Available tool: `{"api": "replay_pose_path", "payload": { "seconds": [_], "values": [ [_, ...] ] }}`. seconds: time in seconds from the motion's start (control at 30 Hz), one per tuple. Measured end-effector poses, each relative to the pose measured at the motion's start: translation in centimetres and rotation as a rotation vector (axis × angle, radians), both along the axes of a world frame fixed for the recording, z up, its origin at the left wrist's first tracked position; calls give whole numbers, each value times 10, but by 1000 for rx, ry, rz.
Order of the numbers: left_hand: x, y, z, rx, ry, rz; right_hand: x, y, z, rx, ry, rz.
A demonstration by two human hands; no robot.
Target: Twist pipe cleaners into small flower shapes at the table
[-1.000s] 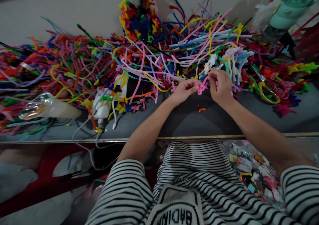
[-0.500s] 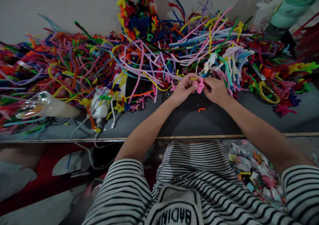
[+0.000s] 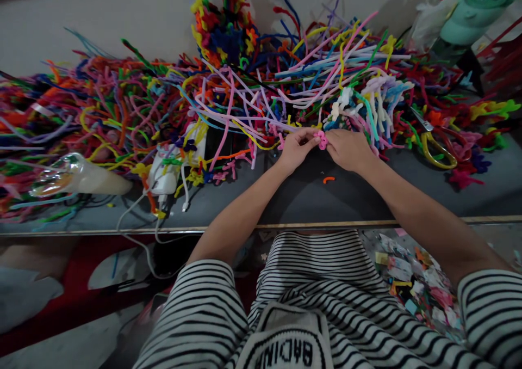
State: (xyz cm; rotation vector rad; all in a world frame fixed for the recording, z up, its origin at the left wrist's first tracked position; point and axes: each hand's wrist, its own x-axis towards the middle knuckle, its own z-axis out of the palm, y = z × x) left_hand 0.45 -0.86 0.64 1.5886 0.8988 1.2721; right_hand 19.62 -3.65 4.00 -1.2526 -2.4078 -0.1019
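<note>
One small looped pink pipe-cleaner piece (image 3: 322, 140) sits above the dark grey tabletop (image 3: 293, 197), pinched between thumb and forefinger of the left hand (image 3: 297, 150), while the right hand (image 3: 348, 148) bunches its fingers against the other side, whether clamped I cannot tell, just beyond a short orange strip (image 3: 328, 179)

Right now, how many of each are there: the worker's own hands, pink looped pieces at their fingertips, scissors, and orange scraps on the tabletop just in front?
Hands: 2, left hand and right hand
Pink looped piece: 1
Scissors: 1 pair
Orange scrap: 1
Total: 5
</note>
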Motion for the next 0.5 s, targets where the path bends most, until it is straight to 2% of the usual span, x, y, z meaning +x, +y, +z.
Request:
{"api": "replay_pose_path", "payload": {
  "seconds": [0.1,0.2,0.4,0.5],
  "values": [
    [1,-1,0,-23,23,3,2,4,-2,-20,-14,40],
    [1,-2,2,-41,11,4,2,4,-2,-69,89,74],
    [1,-2,1,-64,-37,102,-10,-2,-8,-315,620,76],
    [5,-4,-3,-43,-58,169,-19,-3,-12,-352,850,59]
  ]
}}
